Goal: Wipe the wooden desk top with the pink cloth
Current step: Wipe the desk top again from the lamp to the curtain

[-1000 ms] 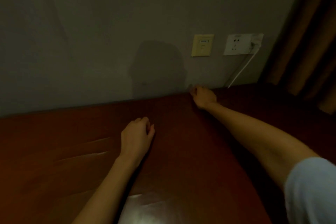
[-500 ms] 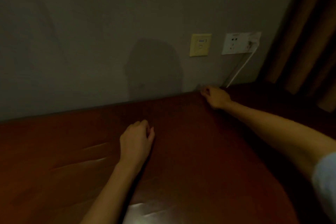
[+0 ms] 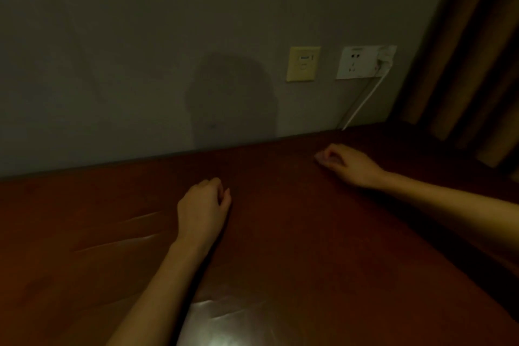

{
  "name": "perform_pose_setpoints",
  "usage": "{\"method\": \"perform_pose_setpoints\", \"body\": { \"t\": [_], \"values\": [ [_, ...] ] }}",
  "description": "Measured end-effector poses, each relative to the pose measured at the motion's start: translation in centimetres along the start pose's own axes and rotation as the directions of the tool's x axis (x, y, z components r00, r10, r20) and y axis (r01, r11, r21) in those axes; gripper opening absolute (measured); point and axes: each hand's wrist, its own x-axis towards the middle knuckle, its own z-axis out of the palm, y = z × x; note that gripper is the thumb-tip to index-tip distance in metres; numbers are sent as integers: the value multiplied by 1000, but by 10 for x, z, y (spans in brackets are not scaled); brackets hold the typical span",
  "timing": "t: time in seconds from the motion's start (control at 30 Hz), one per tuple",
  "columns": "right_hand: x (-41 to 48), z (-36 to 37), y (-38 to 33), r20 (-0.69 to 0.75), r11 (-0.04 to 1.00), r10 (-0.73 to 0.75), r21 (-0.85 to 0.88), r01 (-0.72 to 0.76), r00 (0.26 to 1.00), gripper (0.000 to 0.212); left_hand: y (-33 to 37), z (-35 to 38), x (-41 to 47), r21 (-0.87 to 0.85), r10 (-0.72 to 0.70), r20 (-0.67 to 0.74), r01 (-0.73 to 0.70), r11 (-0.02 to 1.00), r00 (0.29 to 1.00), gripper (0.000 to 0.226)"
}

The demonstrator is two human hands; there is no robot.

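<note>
The dark reddish wooden desk top (image 3: 280,233) fills the lower half of the view and meets a grey wall. My right hand (image 3: 349,164) lies on the desk at the far right, a short way in front of the wall, with its fingers curled. A small pale pinkish bit of the pink cloth (image 3: 319,158) shows at the fingertips; the rest is hidden under the hand in the dim light. My left hand (image 3: 202,205) rests on the middle of the desk, fingers loosely curled, holding nothing.
A yellow wall plate (image 3: 302,64) and a white socket (image 3: 362,62) sit on the wall above the desk's back edge. A white cable (image 3: 362,102) runs from the socket down behind the desk. Brown curtains (image 3: 477,64) hang at the right.
My right hand has slid to the right along the desk and a little away from the wall. My left hand has stayed where it was.
</note>
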Motion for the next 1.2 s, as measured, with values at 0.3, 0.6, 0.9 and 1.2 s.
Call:
{"method": "perform_pose_setpoints", "body": {
  "t": [0.3,0.6,0.9,1.2],
  "values": [
    [51,36,-57,-130,969,213,-99,-226,968,36,-1,2,2,-32,20,5,-20,999,1000,24],
    [-95,-2,-46,63,997,-78,-20,79,995,5,3,-6,-14,-37,69,-5,-69,997,998,24],
    [-15,19,-49,-180,950,261,-128,-286,948,38,54,-17,-72,-66,163,50,-159,985,985,21],
    [-176,1,-77,18,998,-58,-13,59,998,8,52,-23,-86,-30,99,15,-99,995,995,22]
  ]
}}
